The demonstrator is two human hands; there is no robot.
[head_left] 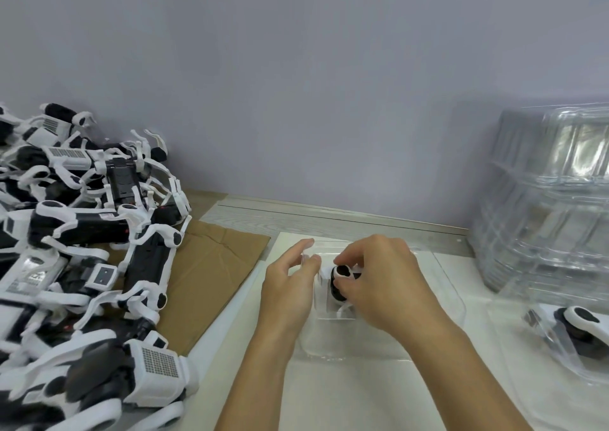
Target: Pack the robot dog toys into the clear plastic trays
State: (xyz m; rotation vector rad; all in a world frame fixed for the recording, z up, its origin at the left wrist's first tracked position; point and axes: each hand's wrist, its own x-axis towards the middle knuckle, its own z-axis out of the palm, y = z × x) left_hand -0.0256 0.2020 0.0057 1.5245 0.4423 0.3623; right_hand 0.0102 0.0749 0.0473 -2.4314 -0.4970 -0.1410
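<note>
A black-and-white robot dog toy (339, 280) sits in a clear plastic tray (441, 285) on the white surface in front of me. My right hand (382, 282) curls over the toy and grips it from above, hiding most of it. My left hand (290, 285) is beside it on the left, its fingers fairly straight and touching the tray's edge. A large pile of robot dog toys (82, 242) covers the left side. At the right edge lies another tray (514, 338) with a second toy (573, 331) in it.
A tall stack of empty clear trays (547, 206) stands at the right by the wall. Brown cardboard (211, 275) lies under the toy pile. A grey wall (313, 100) closes the back of the wooden table (329, 219).
</note>
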